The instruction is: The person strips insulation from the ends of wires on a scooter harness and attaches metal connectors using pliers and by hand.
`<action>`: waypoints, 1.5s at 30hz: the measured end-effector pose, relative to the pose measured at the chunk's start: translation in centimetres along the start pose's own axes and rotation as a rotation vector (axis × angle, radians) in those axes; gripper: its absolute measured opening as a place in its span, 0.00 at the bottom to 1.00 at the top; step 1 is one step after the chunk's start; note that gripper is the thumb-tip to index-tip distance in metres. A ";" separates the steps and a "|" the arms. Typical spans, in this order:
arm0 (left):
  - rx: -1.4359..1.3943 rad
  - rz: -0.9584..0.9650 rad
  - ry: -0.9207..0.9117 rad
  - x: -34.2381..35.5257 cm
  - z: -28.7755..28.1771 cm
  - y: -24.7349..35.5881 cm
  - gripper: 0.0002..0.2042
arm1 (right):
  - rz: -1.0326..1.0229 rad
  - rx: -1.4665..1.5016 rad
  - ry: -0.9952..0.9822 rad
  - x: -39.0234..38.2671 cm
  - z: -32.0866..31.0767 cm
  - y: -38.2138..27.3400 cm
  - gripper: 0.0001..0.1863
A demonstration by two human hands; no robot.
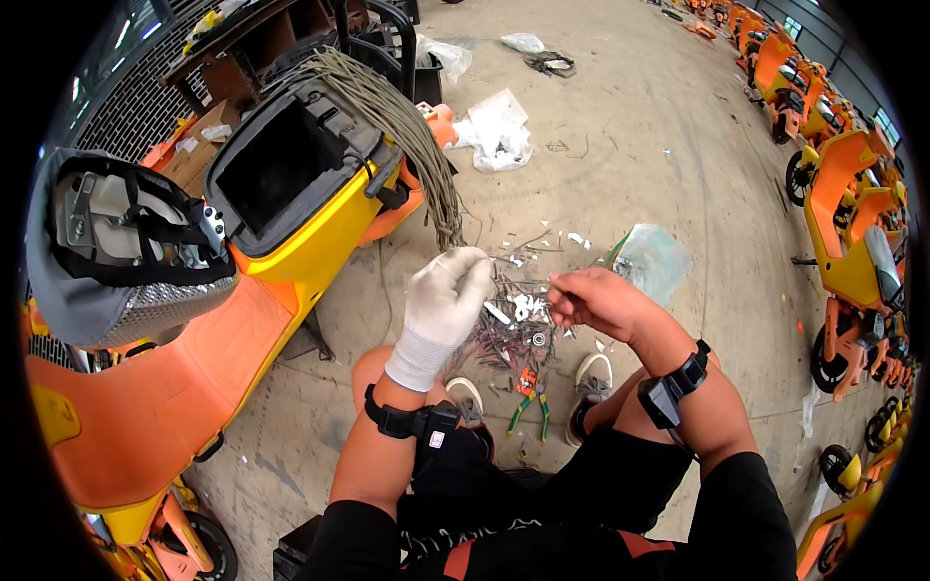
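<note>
My left hand (446, 305), in a white knit glove, is closed on the lower end of a drooping bundle of olive-grey cables (407, 131). Just to its right, my bare right hand (596, 300) has thumb and fingers pinched together; what sits between them is too thin to make out. Below both hands, loose cut wires (499, 353) and white scraps (528, 308) litter the floor, with an orange packet (526, 381) and green-handled pliers (544, 416) between my shoes. A clear plastic bag (654, 261) lies beside the pile, behind my right hand.
On the left stands a yellow-orange scooter (194, 368) with an open black storage box (281, 169) and a grey bag (136, 252) on it. Rows of similar scooters (833, 252) line the right. White plastic sheets (494, 136) and dark scraps (547, 63) lie farther ahead.
</note>
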State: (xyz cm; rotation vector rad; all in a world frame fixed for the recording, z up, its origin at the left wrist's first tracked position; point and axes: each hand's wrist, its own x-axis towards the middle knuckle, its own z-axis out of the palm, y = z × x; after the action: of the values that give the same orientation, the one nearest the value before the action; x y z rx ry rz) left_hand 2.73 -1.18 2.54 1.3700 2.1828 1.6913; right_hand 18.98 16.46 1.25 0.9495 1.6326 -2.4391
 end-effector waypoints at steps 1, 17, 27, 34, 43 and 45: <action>-0.010 -0.121 -0.036 0.2 -0.2 -0.1 0.06 | -0.045 -0.011 0.034 0.0 0.1 -0.3 0.14; -0.717 -0.785 -0.251 0.7 -0.6 -2.2 0.07 | -1.396 -1.243 0.361 -0.7 1.3 -1.0 0.22; -0.847 -0.818 -0.332 0.5 -1.2 -2.2 0.08 | -1.383 -1.185 0.352 -0.3 1.0 -0.7 0.11; -0.873 -0.794 -0.340 0.6 -1.0 -2.0 0.06 | -1.090 -0.990 0.451 0.0 0.4 0.4 0.07; -0.040 -0.212 -0.256 -0.1 -0.4 0.1 0.08 | -0.384 -0.444 0.396 1.4 -0.2 1.4 0.20; 0.018 -0.100 -0.220 -0.2 -0.4 0.3 0.06 | -0.291 -0.256 0.316 1.6 -0.1 1.4 0.20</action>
State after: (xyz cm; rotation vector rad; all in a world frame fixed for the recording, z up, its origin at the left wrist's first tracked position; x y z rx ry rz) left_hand 2.78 -1.58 2.82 1.3547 2.1096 1.4173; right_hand 18.32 16.40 -0.77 1.1732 2.2699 -2.2473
